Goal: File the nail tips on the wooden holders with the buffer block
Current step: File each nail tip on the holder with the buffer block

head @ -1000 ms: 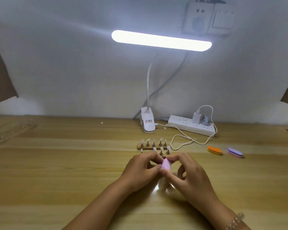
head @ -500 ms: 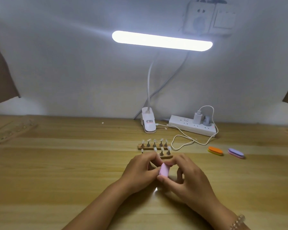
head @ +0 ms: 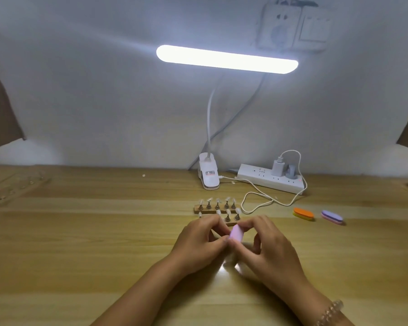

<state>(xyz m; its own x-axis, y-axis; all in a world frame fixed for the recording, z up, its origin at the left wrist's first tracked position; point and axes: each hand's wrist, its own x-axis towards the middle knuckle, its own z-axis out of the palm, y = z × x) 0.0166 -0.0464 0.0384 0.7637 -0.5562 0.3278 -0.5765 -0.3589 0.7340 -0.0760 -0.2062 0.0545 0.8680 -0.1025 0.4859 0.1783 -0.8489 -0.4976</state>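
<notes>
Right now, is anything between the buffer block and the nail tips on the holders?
Nothing visible. The right hand holds the pink buffer block just in front of the near wooden holder, against the left hand. The spare buffers lie off to the right.

Both forearms converge just before the nail holder (head: 216,209); left hand (head: 198,243) curled, pinching, right hand (head: 266,245) pinching the buffer block (head: 236,233) between thumb and forefinger
</notes>
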